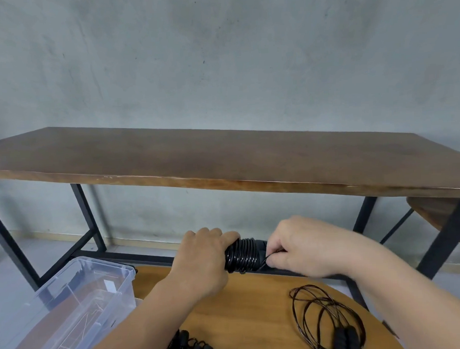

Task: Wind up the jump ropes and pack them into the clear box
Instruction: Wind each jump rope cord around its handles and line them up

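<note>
L hand [201, 257] curled in grip, R hand [298, 246] fingers [273, 259] pinched, both forearms extended.

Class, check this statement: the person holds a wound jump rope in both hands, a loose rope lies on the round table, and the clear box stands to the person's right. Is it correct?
Not quite. The head view shows the clear box on the person's left. The rest stands: left hand and right hand hold the wound jump rope, and the loose rope lies on the round table.

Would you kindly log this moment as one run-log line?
left hand: grips wound rope | right hand: pinches rope end | clear box: holds no rope | loose rope: on round table
</note>
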